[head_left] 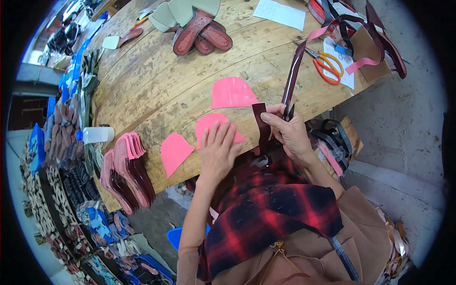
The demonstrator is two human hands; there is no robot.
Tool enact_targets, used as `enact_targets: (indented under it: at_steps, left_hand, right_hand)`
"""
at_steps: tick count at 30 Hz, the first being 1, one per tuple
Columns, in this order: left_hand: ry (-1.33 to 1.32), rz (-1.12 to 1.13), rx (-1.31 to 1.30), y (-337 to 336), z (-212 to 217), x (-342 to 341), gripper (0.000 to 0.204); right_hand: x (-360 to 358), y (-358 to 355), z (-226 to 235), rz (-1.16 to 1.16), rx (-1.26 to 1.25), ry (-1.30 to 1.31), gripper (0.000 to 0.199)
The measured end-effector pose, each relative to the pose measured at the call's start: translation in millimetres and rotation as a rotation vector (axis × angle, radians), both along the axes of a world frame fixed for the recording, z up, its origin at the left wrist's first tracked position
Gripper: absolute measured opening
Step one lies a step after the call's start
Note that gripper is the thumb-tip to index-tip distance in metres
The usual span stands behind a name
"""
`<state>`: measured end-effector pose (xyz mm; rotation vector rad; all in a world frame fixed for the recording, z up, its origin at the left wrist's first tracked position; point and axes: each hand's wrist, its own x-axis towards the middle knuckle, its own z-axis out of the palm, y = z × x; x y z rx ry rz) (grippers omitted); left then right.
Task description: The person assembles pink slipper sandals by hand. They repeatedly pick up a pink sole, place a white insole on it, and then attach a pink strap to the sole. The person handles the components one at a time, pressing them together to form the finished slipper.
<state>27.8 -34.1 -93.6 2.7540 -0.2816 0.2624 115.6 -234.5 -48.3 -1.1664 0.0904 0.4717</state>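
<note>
Red-and-black plaid cloth covers my lap at six o'clock, nearest to me, with a tan garment beside it. My left hand lies flat, fingers spread, pressing down on a pink cut piece at the bench's near edge. My right hand, at three o'clock from the left, is closed around a long dark maroon strap that runs up toward one o'clock; a short dark maroon strip hangs just beside its fingers, touching them.

Outward from the hands, a second pink piece lies at twelve o'clock on the wooden bench, and a third pink piece at nine o'clock near the bench edge. Farther toward nine o'clock sits a stack of pink and maroon sole-shaped pieces, and beyond it a white plastic bottle on its side. At two o'clock lie orange-handled scissors; near twelve o'clock, at the far edge, rest reddish soles and a white paper sheet.
</note>
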Motion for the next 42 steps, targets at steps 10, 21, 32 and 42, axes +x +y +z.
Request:
enact_targets:
  at_steps: [10, 21, 32, 42]
  left_hand:
    - [-0.222, 0.062, -0.248, 17, 21, 89, 0.044]
    - [-0.254, 0.413, 0.123, 86, 41, 331, 0.048]
    - [0.019, 0.342, -0.072, 98, 49, 344, 0.061]
    - [-0.378, 0.122, 0.023, 67, 42, 290, 0.022]
  right_hand:
    - [9, 11, -30, -0.076, 0.008, 0.042, 0.014]
    - [4, 14, -58, 0.039, -0.262, -0.220, 0.014]
    - [1, 11, -50, 0.109, -0.230, -0.173, 0.013]
    - [6, 11, -48, 0.083, -0.174, -0.111, 0.018]
